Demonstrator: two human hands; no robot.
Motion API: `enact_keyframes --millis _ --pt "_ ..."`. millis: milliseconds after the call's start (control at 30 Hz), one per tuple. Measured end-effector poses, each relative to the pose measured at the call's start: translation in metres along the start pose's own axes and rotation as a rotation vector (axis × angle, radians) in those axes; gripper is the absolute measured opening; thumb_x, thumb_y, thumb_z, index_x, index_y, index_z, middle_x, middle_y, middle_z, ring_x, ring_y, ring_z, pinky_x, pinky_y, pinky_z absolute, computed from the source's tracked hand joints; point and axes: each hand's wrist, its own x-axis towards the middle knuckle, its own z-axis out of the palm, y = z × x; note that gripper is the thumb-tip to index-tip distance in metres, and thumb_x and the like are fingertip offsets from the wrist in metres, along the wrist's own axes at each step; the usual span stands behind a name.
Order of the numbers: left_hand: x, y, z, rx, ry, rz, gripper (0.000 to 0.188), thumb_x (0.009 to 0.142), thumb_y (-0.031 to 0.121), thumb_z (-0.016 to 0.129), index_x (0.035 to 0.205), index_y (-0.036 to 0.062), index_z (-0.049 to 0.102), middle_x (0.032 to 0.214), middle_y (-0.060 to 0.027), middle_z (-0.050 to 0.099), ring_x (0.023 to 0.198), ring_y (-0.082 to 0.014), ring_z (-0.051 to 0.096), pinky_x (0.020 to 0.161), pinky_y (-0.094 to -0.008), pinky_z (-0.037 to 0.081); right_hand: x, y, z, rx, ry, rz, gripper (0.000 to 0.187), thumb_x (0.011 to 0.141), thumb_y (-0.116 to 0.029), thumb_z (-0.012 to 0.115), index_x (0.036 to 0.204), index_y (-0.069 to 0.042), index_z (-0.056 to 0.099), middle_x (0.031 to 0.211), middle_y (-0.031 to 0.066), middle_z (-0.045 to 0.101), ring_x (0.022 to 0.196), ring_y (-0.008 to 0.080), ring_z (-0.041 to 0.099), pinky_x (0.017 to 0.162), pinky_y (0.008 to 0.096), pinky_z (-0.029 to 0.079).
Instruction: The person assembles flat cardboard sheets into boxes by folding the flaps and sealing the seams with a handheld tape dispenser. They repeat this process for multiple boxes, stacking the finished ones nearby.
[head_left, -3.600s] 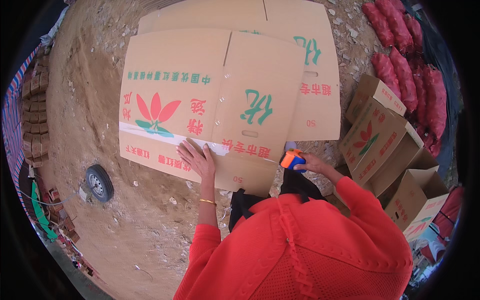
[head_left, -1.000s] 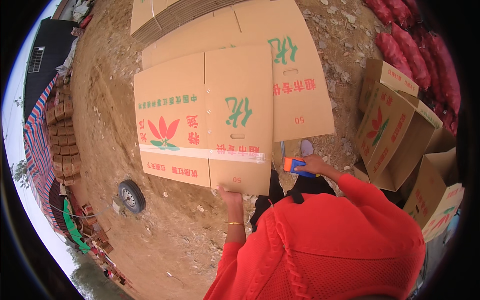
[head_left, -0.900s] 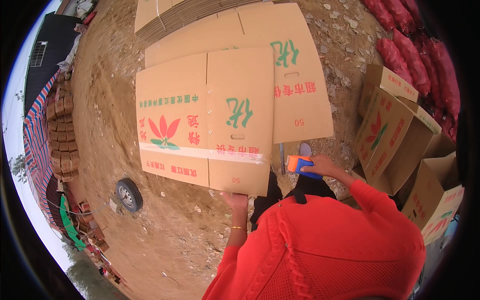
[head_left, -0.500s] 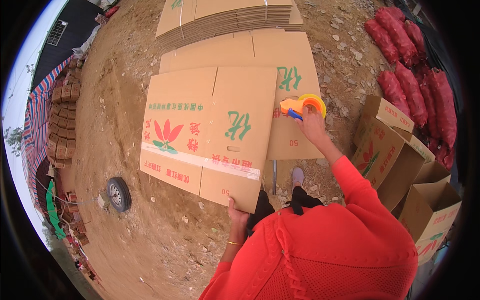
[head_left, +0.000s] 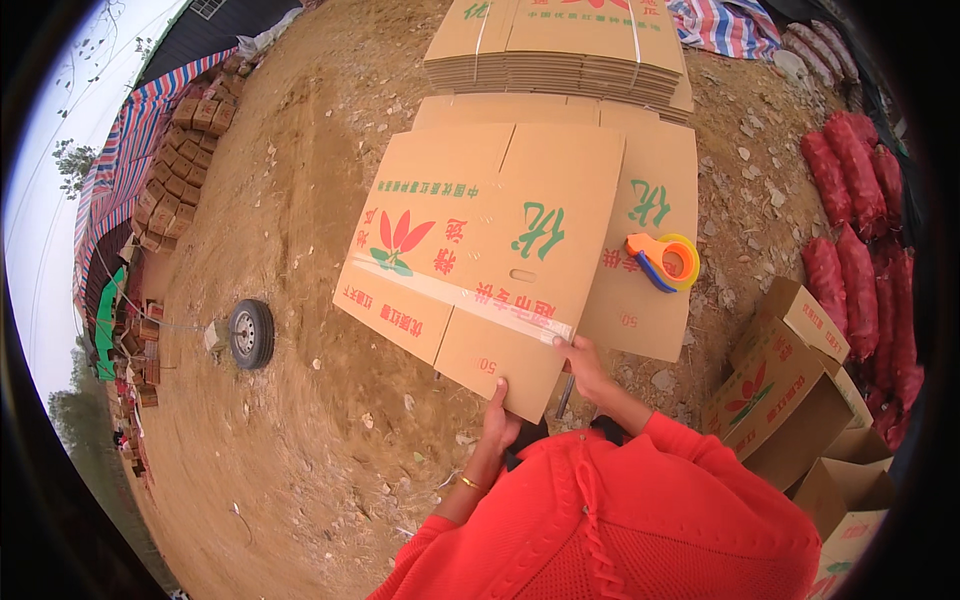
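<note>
A flattened cardboard box [head_left: 478,215] with green and red print lies tilted in front of me. My left hand [head_left: 499,418] is closed on its near edge, thumb on top. At the near right corner, my right hand [head_left: 588,368] grips the edge by the end of a clear tape strip [head_left: 455,295], which runs across the printed face. The fingers under the board are hidden. An orange, yellow and blue tape dispenser [head_left: 655,252] rests on another flattened box [head_left: 655,320], just right of the one I hold.
Strapped flattened boxes [head_left: 560,70] are piled at the far side. Open cartons [head_left: 780,400] and red mesh sacks [head_left: 855,270] stand to the right. A wheel [head_left: 251,334] is on the dirt ground [head_left: 290,200] at left, with stacked cartons [head_left: 165,205] beyond.
My right hand has left the tape dispenser, now lying on the flattened box, and has come to the held box's right edge. The view has shifted; my left hand still grips the near edge.
</note>
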Motion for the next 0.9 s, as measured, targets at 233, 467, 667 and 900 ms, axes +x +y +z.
enact_keyframes --millis 233,467,667,900 --pt "0.011 -0.007 0.001 0.037 -0.048 -0.054 0.052 0.095 0.037 0.052 0.135 0.0065 0.039 0.134 -0.0092 0.049 0.121 -0.0251 0.049 0.103 -0.0423 0.039 0.030 0.008 -0.009 0.149 -0.021 -0.025 0.035 0.087 -0.004 0.061 0.120 0.001 0.053 0.110 0.0093 0.063 0.095 0.0207 0.062 0.086 0.0351 0.051" --pt "0.012 0.027 -0.012 0.318 -0.384 -0.277 0.065 0.092 0.058 0.044 0.122 0.0007 0.049 0.113 -0.0196 0.062 0.103 -0.0299 0.063 0.090 -0.0425 0.050 0.024 -0.057 0.000 0.021 -0.094 -0.261 0.034 0.084 -0.003 0.063 0.117 0.003 0.057 0.111 0.0095 0.064 0.099 0.0176 0.061 0.088 0.0322 0.048" --pt "0.018 0.117 -0.036 0.848 -0.028 -0.079 0.053 0.092 0.050 0.050 0.088 -0.0011 0.062 0.078 -0.0117 0.066 0.073 -0.0233 0.068 0.066 -0.0334 0.056 -0.003 -0.085 -0.019 -0.157 -0.146 -0.284 0.032 0.084 -0.008 0.064 0.114 0.003 0.059 0.105 0.0074 0.066 0.093 0.0138 0.062 0.083 0.0291 0.049" --pt "0.046 0.240 0.039 1.117 0.280 1.066 0.039 0.091 0.027 0.059 0.115 -0.0028 0.055 0.105 -0.0162 0.062 0.094 -0.0229 0.062 0.076 -0.0335 0.053 -0.058 -0.083 -0.053 -0.423 -0.172 -0.326 0.033 0.084 -0.014 0.067 0.113 0.003 0.061 0.100 0.0036 0.066 0.089 0.0077 0.057 0.078 0.0251 0.048"
